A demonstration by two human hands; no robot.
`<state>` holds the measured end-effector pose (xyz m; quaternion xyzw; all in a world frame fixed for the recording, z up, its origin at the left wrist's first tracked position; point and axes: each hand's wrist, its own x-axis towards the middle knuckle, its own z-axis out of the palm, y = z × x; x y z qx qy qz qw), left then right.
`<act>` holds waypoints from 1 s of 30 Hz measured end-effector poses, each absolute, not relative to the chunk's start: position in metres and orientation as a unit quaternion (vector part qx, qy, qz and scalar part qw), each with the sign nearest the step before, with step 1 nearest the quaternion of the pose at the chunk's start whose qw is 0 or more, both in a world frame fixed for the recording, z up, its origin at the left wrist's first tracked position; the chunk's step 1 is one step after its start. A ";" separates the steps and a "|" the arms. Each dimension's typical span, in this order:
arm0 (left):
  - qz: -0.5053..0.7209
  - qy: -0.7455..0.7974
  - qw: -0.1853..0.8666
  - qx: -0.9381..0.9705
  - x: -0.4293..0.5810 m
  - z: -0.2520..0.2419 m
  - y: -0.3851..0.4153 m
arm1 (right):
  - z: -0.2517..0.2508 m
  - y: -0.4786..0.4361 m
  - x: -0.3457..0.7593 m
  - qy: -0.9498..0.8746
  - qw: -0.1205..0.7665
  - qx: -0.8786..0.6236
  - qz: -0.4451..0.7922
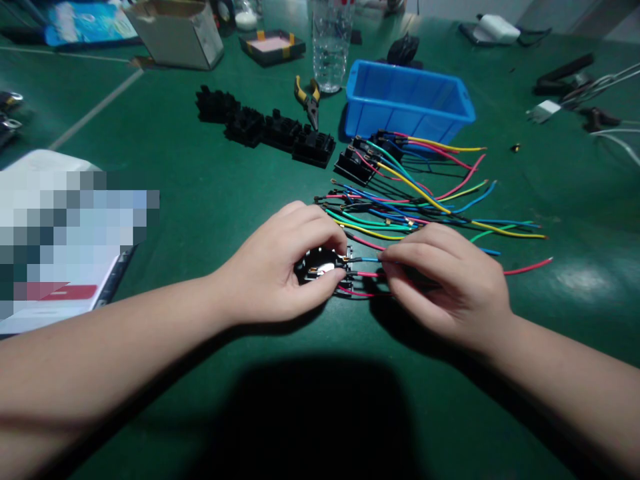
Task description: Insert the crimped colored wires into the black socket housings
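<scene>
My left hand [285, 267] is closed around a black plastic socket [314, 257], its thumb and fingers on the socket's right end. Metal contacts show in the socket, part of which my palm and fingers hide. Between the thumb and fingertips of my right hand [445, 283] is a blue wire [369, 260], pinched just right of the socket. The wire's metal terminal end lies at the socket's edge. Red wires [369, 274] run from the same socket toward the right, passing under my right hand.
Loose coloured wires [380, 223] lie just beyond my hands, with wired black sockets [356, 165] behind them. Farther back are a row of black sockets [283, 130], yellow-handled pliers [310, 103], a blue bin [400, 110] and a plastic bottle [330, 53]. A blurred device [75, 247] lies left.
</scene>
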<state>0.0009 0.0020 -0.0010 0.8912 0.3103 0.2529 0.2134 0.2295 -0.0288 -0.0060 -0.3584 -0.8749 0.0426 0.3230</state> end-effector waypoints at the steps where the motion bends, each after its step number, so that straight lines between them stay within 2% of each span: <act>1: 0.252 0.309 0.215 0.892 0.001 -0.001 0.002 | -0.006 -0.029 0.230 -0.875 0.322 -0.358 0.042; 30: 0.227 0.312 0.236 0.892 0.001 -0.002 0.002 | -0.005 -0.029 0.228 -0.867 0.325 -0.375 0.051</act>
